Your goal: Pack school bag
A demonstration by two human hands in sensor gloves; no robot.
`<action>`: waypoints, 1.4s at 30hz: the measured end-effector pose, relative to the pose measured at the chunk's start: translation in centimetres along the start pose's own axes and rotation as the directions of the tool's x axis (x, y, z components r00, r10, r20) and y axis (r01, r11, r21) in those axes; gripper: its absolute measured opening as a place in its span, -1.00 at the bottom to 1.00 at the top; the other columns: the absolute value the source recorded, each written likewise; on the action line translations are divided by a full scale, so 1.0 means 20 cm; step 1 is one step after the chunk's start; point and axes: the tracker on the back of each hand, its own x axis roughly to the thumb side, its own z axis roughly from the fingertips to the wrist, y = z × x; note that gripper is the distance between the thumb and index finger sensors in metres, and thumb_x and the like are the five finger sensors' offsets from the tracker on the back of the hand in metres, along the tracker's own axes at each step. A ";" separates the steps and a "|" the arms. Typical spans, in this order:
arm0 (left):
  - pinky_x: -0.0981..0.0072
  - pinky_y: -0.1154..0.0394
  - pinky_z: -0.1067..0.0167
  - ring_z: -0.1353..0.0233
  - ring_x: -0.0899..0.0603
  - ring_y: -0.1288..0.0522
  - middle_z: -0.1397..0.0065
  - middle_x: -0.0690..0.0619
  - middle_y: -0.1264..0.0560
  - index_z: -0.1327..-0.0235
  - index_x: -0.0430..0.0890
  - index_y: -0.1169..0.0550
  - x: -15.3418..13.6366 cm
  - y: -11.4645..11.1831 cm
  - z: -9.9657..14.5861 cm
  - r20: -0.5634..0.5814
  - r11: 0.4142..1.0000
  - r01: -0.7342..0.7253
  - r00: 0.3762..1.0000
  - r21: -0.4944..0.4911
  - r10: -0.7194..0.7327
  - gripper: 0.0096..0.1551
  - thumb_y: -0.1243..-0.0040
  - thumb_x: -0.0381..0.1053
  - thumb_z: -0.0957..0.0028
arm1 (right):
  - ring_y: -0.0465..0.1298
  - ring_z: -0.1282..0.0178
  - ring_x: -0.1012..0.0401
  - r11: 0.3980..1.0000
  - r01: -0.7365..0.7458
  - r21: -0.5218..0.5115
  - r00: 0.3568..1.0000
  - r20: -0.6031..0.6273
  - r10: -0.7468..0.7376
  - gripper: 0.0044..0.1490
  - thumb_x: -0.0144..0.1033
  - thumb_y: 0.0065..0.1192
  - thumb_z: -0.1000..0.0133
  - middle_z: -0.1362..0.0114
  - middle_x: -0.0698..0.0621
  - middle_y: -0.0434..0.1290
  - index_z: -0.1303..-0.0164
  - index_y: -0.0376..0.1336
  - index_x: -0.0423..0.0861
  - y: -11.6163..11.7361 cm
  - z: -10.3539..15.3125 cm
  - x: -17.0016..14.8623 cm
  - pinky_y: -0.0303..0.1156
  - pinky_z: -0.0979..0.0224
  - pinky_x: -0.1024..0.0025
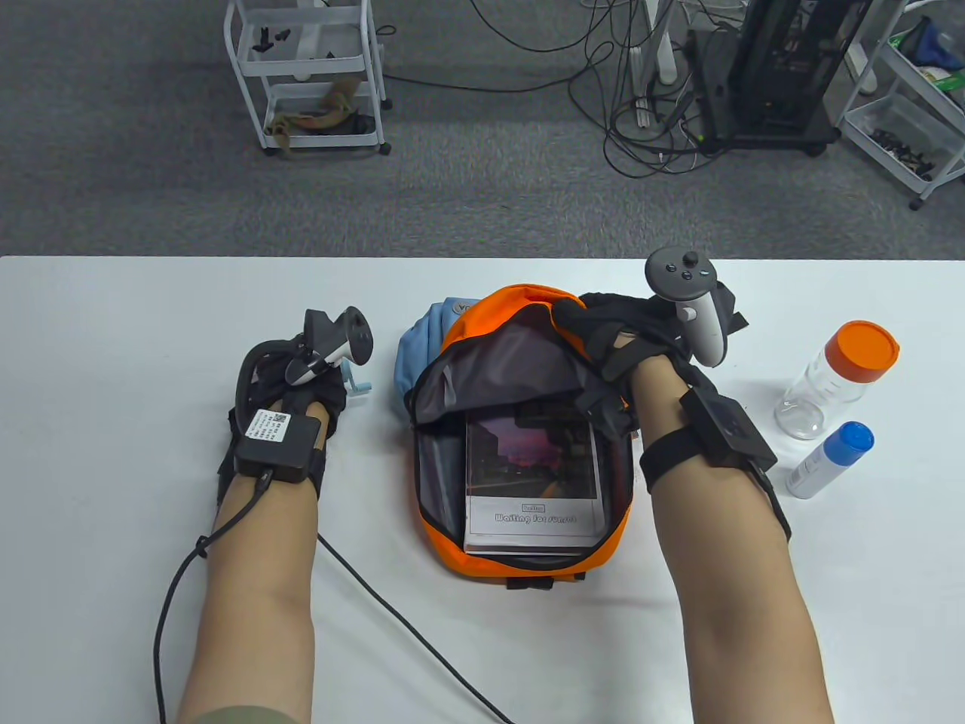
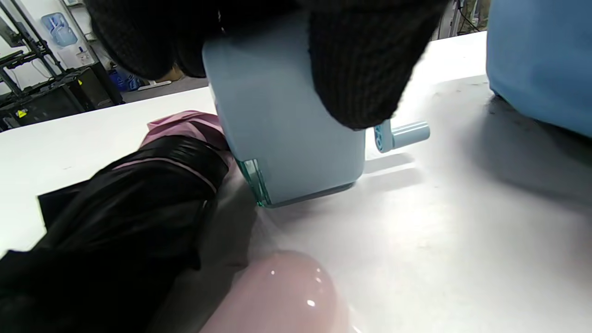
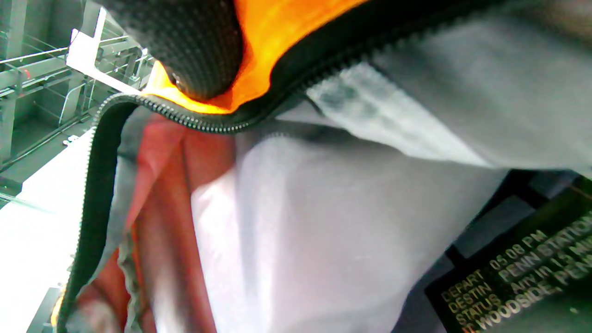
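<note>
Orange backpack (image 1: 520, 558) lies flat mid-tabletop, nearer the front edge than the back, main zip open, grey lining showing. A book (image 1: 531, 483) w/ a dusk-sky cover sits inside, its white title strip toward the front edge. In the right wrist view the cover's black panel w/ station text shows at the lower right corner (image 3: 522, 273).

Right hand (image 1: 641, 332) is on the bag's far-right rim, fingers (image 3: 199, 46) curled over the orange flap and pinching it up, so the mouth stands open. The zip teeth run just under the fingertip in the wrist view.

Left hand (image 1: 301, 385) is left of the bag, near mid-tabletop, fingers (image 2: 365, 69) wrapped down over a pale-blue crank pencil sharpener (image 2: 286, 134); its base looks to be on or just off the tabletop, can't tell which. The crank handle (image 2: 402, 135) sticks out toward the bag; in the table view only that bit (image 1: 360, 381) peeks past the glove.

A folded black umbrella w/ pink trim (image 2: 138, 194) lies beside the sharpener, touching it; a glossy pink rounded thing (image 2: 282, 296) is just in front, can't tell what it is. Both are hidden under the hand in the table view.

Light-blue fabric item (image 1: 422, 339) sits behind the bag's left shoulder, touching it.

Toward the right edge: a clear bottle w/ orange cap (image 1: 837, 377), and just in front of it a small white bottle w/ blue cap (image 1: 829, 460), lying tilted. Both are well apart from the bag.
</note>
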 end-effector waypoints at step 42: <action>0.00 -0.79 -0.17 -0.44 -0.40 -0.69 -0.51 -0.26 -0.54 -0.54 -0.17 -0.38 0.48 0.02 0.84 0.504 0.928 0.005 0.839 0.371 -0.206 0.06 -0.62 0.31 0.06 | 0.67 -0.25 -0.29 1.000 -0.012 0.017 0.999 0.046 0.012 -0.39 -0.18 0.25 -0.20 -0.01 -0.23 0.77 -0.22 0.48 -0.37 0.03 0.09 -0.05 0.24 -0.37 -0.65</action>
